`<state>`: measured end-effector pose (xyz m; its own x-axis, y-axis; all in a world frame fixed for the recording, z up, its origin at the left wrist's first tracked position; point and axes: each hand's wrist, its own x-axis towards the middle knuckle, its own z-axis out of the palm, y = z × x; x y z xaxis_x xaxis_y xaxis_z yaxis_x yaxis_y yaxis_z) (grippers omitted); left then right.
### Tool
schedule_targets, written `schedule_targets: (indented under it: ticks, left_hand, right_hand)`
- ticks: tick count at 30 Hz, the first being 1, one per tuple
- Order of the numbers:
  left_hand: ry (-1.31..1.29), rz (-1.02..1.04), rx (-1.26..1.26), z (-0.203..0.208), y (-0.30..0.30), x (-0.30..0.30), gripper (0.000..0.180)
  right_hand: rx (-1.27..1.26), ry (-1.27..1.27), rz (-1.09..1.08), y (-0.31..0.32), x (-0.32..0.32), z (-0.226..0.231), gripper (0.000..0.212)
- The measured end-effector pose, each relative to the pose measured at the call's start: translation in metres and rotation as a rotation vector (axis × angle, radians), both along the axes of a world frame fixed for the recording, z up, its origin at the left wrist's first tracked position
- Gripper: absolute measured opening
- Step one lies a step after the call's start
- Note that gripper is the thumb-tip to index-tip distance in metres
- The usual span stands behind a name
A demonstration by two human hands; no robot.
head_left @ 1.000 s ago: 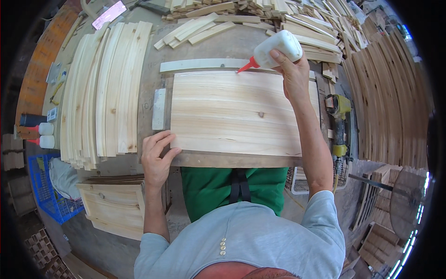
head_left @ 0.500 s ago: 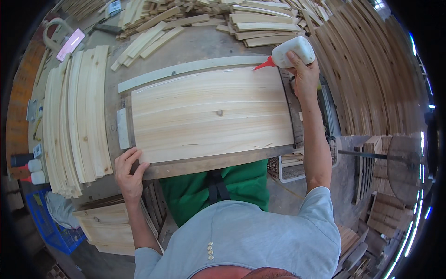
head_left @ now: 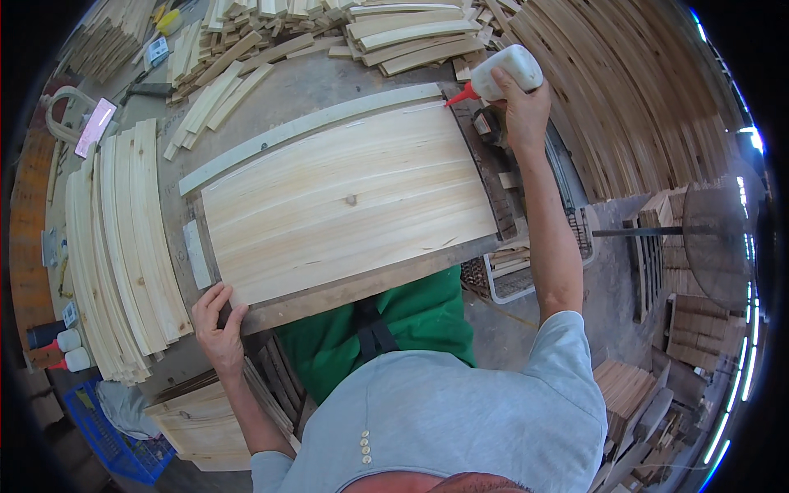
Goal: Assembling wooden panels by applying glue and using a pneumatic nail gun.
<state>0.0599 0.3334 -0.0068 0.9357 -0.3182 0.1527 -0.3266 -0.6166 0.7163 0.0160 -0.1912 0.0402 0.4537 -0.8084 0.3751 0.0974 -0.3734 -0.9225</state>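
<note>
A pale wooden panel (head_left: 353, 222) with a knot near its middle lies flat on the workbench in front of me. My right hand (head_left: 524, 111) is wrapped around a white glue bottle (head_left: 519, 66) tipped sideways. Its red nozzle (head_left: 462, 94) points at the panel's far right corner. A thin whitish line of glue shows on the surface along the far edge. My left hand (head_left: 219, 329) rests at the near left corner, thumb and fingers apart, touching the panel's edge. Just beyond the far edge lies a long wooden strip (head_left: 312, 127); a short strip (head_left: 196, 255) sits by the left edge.
Long wooden slats (head_left: 123, 246) are stacked at the left, and loose wood pieces (head_left: 411, 37) pile up at the back. Tall stacked boards (head_left: 625, 99) stand at the right, near a fan (head_left: 723, 238). A blue crate (head_left: 119, 440) is at the lower left.
The nozzle has moved rightward along the panel's far edge to the corner. My left hand stays at the near left corner. The whole view has shifted and turned slightly.
</note>
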Motion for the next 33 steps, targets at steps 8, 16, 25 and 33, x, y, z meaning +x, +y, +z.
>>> schedule_targets:
  ticks: [8, 16, 25, 33]
  left_hand:
    - [-0.006, -0.028, -0.016, -0.003, 0.001, 0.000, 0.036]
    - [-0.006, -0.035, 0.010, -0.006, 0.003, 0.001, 0.036]
    - [-0.036, -0.040, 0.021, -0.006, 0.003, 0.001, 0.035]
    - [-0.082, -0.026, -0.045, -0.005, 0.005, 0.003, 0.035]
  right_hand:
    - [-0.091, 0.120, -0.074, 0.025, -0.039, 0.013, 0.056]
    - [0.082, 0.208, -0.077, 0.060, -0.114, 0.028, 0.053]
    - [0.234, 0.234, -0.065, 0.076, -0.159, 0.036, 0.051]
    - [0.537, -0.069, 0.445, 0.137, -0.052, 0.034, 0.043]
